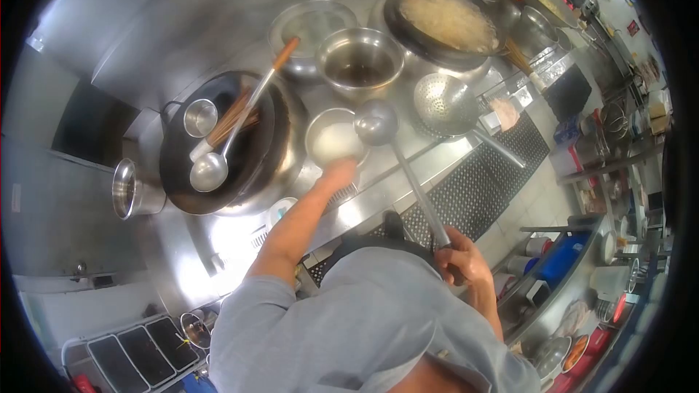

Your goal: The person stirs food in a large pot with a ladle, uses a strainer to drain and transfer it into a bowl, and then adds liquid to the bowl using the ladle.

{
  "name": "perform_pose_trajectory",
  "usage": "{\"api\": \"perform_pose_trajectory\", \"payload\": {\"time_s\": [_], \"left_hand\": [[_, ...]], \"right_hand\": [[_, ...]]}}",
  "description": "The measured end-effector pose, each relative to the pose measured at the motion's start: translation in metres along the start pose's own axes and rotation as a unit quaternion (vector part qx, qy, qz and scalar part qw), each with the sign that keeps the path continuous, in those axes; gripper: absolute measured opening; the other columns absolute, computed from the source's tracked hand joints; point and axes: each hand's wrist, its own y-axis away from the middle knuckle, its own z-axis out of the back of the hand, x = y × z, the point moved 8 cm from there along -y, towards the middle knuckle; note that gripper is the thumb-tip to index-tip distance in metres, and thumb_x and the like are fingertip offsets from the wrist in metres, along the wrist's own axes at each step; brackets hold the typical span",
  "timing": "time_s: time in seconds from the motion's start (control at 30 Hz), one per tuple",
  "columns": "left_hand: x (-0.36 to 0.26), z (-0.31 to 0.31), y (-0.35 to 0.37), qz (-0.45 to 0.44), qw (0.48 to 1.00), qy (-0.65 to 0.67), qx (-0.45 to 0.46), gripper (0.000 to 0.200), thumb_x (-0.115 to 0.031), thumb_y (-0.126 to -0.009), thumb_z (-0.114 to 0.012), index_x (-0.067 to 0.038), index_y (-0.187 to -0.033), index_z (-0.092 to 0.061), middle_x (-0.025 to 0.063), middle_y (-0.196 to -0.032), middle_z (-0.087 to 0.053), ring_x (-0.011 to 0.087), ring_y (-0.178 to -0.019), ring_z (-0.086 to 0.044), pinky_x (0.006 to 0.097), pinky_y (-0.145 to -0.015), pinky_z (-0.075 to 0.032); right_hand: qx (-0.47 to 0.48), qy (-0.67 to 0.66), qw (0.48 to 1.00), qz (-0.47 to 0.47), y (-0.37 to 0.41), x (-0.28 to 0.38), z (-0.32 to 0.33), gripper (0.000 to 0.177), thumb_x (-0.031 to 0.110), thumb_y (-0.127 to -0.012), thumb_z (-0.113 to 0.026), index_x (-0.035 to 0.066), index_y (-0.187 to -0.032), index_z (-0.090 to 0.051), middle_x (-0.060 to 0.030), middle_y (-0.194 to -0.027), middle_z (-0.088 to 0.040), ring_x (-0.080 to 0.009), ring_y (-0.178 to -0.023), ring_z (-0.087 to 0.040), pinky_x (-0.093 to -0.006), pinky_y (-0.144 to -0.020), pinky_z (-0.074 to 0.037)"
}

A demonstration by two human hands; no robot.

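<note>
My right hand (pixel 463 256) is closed around the end of the long handle of a ladle (pixel 376 122). The ladle's round metal bowl hangs at the right rim of a metal bowl (pixel 316 131) with white contents (pixel 337 143). At the near rim of that metal bowl, my left hand (pixel 340 175) appears to grip the edge; its fingers are blurred and partly hidden. A perforated strainer (pixel 445 104) with a long metal handle rests on the counter to the right. Behind the white contents stands a metal pot (pixel 360 80) of dark liquid.
On the left, a large wok (pixel 178 182) holds a second ladle (pixel 209 172), a bamboo brush (pixel 231 125) and a metal cup (pixel 200 118). Another wok (pixel 437 51) at the back contains bubbling pale liquid. A perforated black mat (pixel 477 193) lies on the floor right of the counter.
</note>
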Motion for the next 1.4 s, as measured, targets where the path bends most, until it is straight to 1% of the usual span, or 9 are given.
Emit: {"api": "perform_pose_trajectory", "payload": {"time_s": [0.17,0.5,0.73,0.83,0.93,0.97,1.07,1.13,1.4], "left_hand": [[-0.024,0.049,0.029,0.0,0.997,-0.054,-0.055,0.019,-0.023,-0.089,-0.056,-0.007,-0.095,-0.063,0.0174,-0.103,-0.065,0.0358,-0.103,-0.059,0.0459,-0.087,-0.045],[0.06,0.077,0.084,0.158,0.934,0.238,-0.213,0.037,-0.036,-0.092,-0.055,-0.002,-0.104,-0.063,0.0149,-0.099,-0.066,0.0323,-0.094,-0.062,0.0417,-0.08,-0.047],[0.098,0.023,0.135,0.248,0.522,0.788,-0.212,0.051,-0.032,-0.096,-0.048,-0.008,-0.14,-0.033,0.0135,-0.138,-0.039,0.0407,-0.115,-0.047,0.0757,-0.081,-0.04],[0.096,0.006,0.147,0.287,0.427,0.828,-0.222,0.045,-0.032,-0.096,-0.048,-0.006,-0.133,-0.042,0.0124,-0.132,-0.048,0.0361,-0.112,-0.052,0.0639,-0.083,-0.047],[0.069,0.032,0.147,0.253,0.719,0.602,-0.237,0.039,-0.032,-0.097,-0.047,-0.005,-0.125,-0.052,0.0138,-0.122,-0.057,0.0363,-0.109,-0.055,0.0518,-0.084,-0.049],[0.073,0.017,0.127,0.19,0.898,0.293,-0.266,0.035,-0.032,-0.097,-0.047,-0.005,-0.116,-0.058,0.0159,-0.111,-0.062,0.0362,-0.101,-0.059,0.0437,-0.085,-0.047],[-0.01,-0.007,0.103,0.141,0.951,0.119,-0.247,0.019,-0.018,-0.09,-0.049,-0.006,-0.099,-0.06,0.0149,-0.104,-0.063,0.036,-0.105,-0.058,0.0556,-0.089,-0.04],[-0.047,-0.039,0.081,0.122,0.98,0.043,-0.152,0.03,-0.012,-0.083,-0.049,-0.012,-0.11,-0.062,0.0124,-0.122,-0.059,0.0328,-0.129,-0.042,0.0828,-0.091,-0.008],[-0.063,-0.038,-0.008,0.144,0.98,0.134,-0.003,0.055,-0.042,-0.096,-0.041,-0.005,-0.137,-0.043,0.019,-0.142,-0.04,0.042,-0.132,-0.034,0.0644,-0.107,-0.017]], "right_hand": [[0.031,0.001,0.999,-0.006,-0.003,0.002,-0.008,0.058,0.0,-0.073,-0.055,-0.003,-0.129,-0.042,-0.0066,-0.063,-0.048,-0.0155,-0.038,-0.045,-0.0263,-0.035,-0.036],[0.18,-0.261,0.948,0.018,-0.018,0.009,-0.023,0.051,0.002,-0.081,-0.052,-0.008,-0.13,-0.042,-0.0075,-0.064,-0.044,-0.0125,-0.034,-0.044,-0.0237,-0.028,-0.035],[0.185,-0.199,0.962,0.027,-0.027,0.016,-0.027,0.052,0.004,-0.081,-0.053,-0.008,-0.13,-0.042,-0.0078,-0.065,-0.045,-0.0126,-0.034,-0.044,-0.0239,-0.028,-0.035],[0.179,-0.178,0.967,0.015,-0.031,0.016,-0.027,0.053,0.004,-0.08,-0.053,-0.008,-0.13,-0.042,-0.0073,-0.065,-0.046,-0.0125,-0.034,-0.044,-0.0239,-0.028,-0.035],[0.178,-0.158,0.971,0.013,-0.031,0.016,-0.027,0.054,0.004,-0.079,-0.053,-0.008,-0.13,-0.042,-0.0068,-0.064,-0.046,-0.0124,-0.033,-0.043,-0.0238,-0.028,-0.035],[0.172,-0.147,0.974,0.014,-0.028,0.016,-0.024,0.054,0.004,-0.079,-0.054,-0.008,-0.13,-0.042,-0.0068,-0.063,-0.046,-0.0125,-0.033,-0.043,-0.0239,-0.028,-0.035],[0.134,-0.1,0.985,0.031,-0.025,0.018,-0.012,0.057,0.011,-0.075,-0.056,-0.009,-0.128,-0.044,-0.0053,-0.06,-0.043,-0.0123,-0.03,-0.039,-0.0226,-0.025,-0.031],[0.135,-0.1,0.985,0.03,-0.021,0.021,-0.009,0.056,0.01,-0.075,-0.056,-0.008,-0.128,-0.045,-0.0054,-0.06,-0.044,-0.0125,-0.03,-0.04,-0.0229,-0.025,-0.031],[0.061,-0.011,0.998,-0.002,-0.005,0.004,0.016,0.055,0.0,-0.073,-0.057,0.001,-0.127,-0.046,-0.0074,-0.064,-0.05,-0.0158,-0.036,-0.046,-0.0262,-0.033,-0.035]]}}
